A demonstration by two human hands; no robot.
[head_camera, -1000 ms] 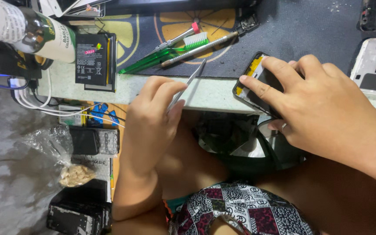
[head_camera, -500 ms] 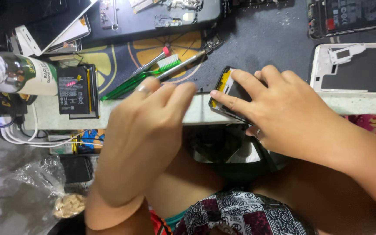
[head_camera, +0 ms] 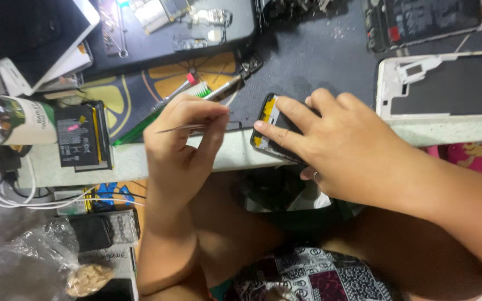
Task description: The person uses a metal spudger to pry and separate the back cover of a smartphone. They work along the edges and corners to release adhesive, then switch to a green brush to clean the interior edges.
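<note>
Since a moment ago the left hand (head_camera: 182, 145) has lifted, its fingers now pinched shut on thin tweezers (head_camera: 188, 127) aimed toward the opened phone (head_camera: 269, 125). That phone, dark with yellow inner parts showing, lies at the tabletop (head_camera: 224, 156) edge under the right hand (head_camera: 336, 150), fingers spread flat; disassembly looks underway, unfinished.

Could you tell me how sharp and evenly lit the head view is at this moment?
Head view: left hand and right hand fairly sharp under soft, even light; tweezers slightly smeared; white frame bright, nearly washed out; lower corners darker.
</note>
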